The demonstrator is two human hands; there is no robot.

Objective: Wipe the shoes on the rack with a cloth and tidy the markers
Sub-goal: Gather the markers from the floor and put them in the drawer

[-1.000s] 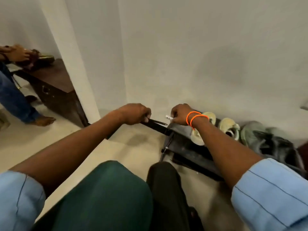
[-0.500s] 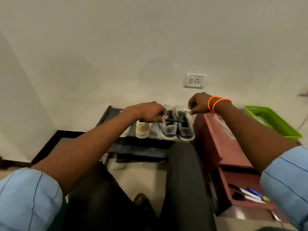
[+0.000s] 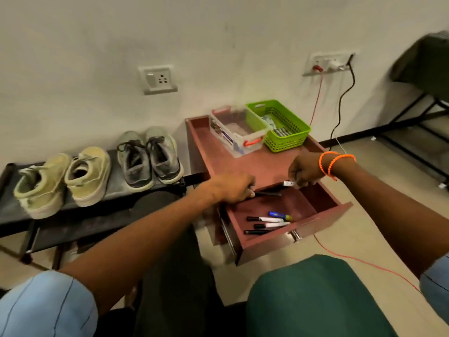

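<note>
My left hand (image 3: 233, 187) grips a thin black marker (image 3: 267, 194) that points right over the open drawer (image 3: 323, 223). My right hand (image 3: 303, 171), with orange bands at the wrist, pinches a white marker (image 3: 289, 183) just above the drawer's back edge. Several markers (image 3: 268, 223) lie inside the drawer near its front. On the black shoe rack (image 3: 14, 212) at the left stand a pair of pale green shoes (image 3: 63, 178) and a pair of grey shoes (image 3: 149, 159). No cloth is in view.
The drawer belongs to a reddish cabinet (image 3: 257, 164) that carries a clear plastic box (image 3: 237, 132) and a green basket (image 3: 279, 125). An orange cable (image 3: 364, 263) runs across the floor under the drawer. My knees fill the bottom. A black frame (image 3: 413, 122) stands at the right.
The view has swung right, from the rack's left end to the cabinet. Both hands, still holding their markers, have moved with it and now hover over the open drawer.
</note>
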